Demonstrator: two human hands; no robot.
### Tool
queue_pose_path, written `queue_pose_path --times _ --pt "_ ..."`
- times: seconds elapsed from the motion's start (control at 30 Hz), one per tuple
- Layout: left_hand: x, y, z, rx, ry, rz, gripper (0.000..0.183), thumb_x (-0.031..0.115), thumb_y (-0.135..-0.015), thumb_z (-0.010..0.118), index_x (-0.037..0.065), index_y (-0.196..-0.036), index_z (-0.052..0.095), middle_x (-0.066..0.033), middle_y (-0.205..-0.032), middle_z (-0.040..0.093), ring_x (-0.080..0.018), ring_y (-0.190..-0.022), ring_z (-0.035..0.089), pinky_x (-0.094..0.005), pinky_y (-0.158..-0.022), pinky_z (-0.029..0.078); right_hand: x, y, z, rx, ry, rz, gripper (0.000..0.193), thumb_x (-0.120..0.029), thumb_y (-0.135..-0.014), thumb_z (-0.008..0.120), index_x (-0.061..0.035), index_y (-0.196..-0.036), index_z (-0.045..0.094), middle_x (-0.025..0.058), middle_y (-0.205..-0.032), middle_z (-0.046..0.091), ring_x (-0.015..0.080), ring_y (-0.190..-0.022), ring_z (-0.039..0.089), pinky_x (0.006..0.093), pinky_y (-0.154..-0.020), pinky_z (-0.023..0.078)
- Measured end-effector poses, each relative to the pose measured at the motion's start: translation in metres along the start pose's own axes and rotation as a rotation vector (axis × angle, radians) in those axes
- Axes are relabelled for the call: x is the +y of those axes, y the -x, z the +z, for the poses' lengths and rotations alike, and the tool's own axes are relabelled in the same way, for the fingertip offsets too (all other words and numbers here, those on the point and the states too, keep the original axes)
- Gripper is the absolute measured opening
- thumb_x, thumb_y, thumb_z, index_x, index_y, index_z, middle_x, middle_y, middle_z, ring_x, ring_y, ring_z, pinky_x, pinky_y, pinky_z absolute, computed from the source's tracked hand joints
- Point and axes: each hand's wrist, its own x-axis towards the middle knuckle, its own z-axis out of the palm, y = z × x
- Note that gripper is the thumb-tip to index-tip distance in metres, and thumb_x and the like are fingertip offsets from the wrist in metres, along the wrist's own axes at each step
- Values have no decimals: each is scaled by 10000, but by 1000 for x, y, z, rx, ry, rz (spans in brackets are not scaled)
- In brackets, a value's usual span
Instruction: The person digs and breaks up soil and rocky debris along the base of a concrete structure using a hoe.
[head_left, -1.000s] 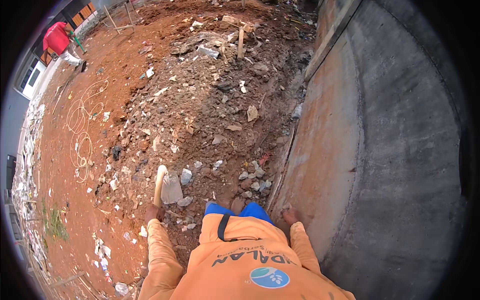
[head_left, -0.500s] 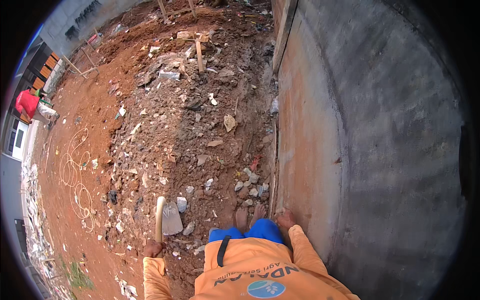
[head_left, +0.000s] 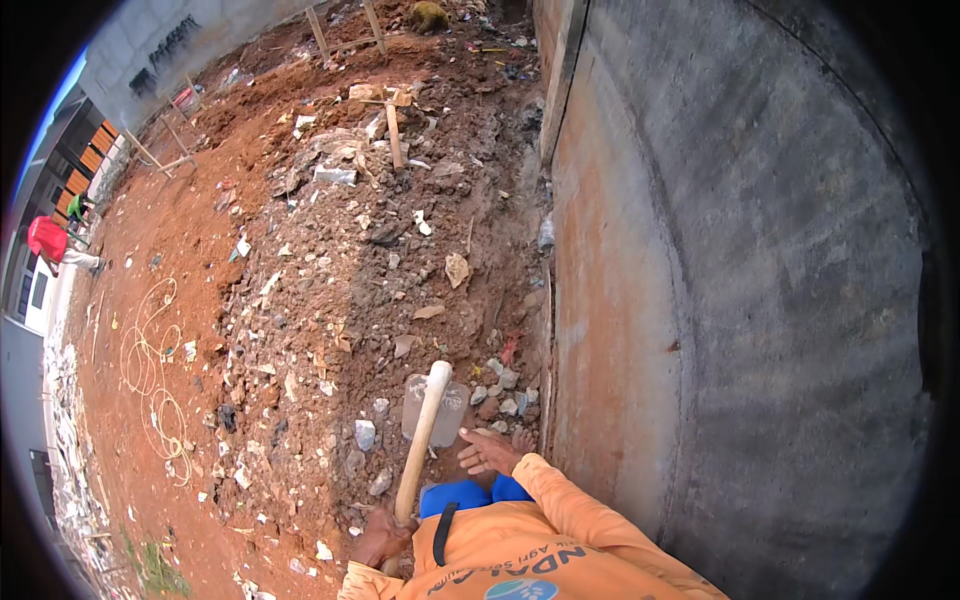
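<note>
My left hand is closed round the pale wooden handle of a hoe, low in front of my body. The handle slants up and to the right. Behind its far end shows the flat grey metal blade, over stony soil. My right hand is open, fingers stretched toward the hoe, close to the blade but apart from the handle. My bare feet are mostly hidden behind that hand.
A tall grey wall rises on my right, with broken stones at its foot. Rubble and litter cover the reddish soil. Further left lies a tangled pale hose or cable. Wooden stakes stand beyond it. A person in red bends at far left.
My left hand has swung the hoe rightward, in front of my body. My right hand has left the wall and moved left toward the hoe, fingers extended.
</note>
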Motion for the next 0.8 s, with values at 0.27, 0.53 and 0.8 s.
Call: queue_pose_path --times 0.27,0.53,0.8 --pt "-10 -19 67 -415 -106 141 570 418 -788 673 -37 -1113 560 -258 -901 640 -376 -845 631 -451 -774 496 25 -45 -31 442 -740 19 303 -227 -843 720 -105 -1027 512 77 -784 505 251 -663 555 443 -615 535" --pt "-9 -5 51 -635 157 30 566 305 -745 687 -23 -1186 550 -169 -904 644 -255 -748 614 -379 -706 499 89 -89 -98 621 -719 83 225 -190 -838 700 -115 -975 537 43 -748 485 197 -608 514 388 -538 477" --pt "-64 -111 178 -782 427 -285 359 181 -802 728 38 -1080 552 -13 -710 571 -105 -595 537 -292 -565 455 72 -194 -187 529 -561 35 160 -149 -804 688 -101 -836 538 17 -698 481 168 -558 484 354 -514 475"
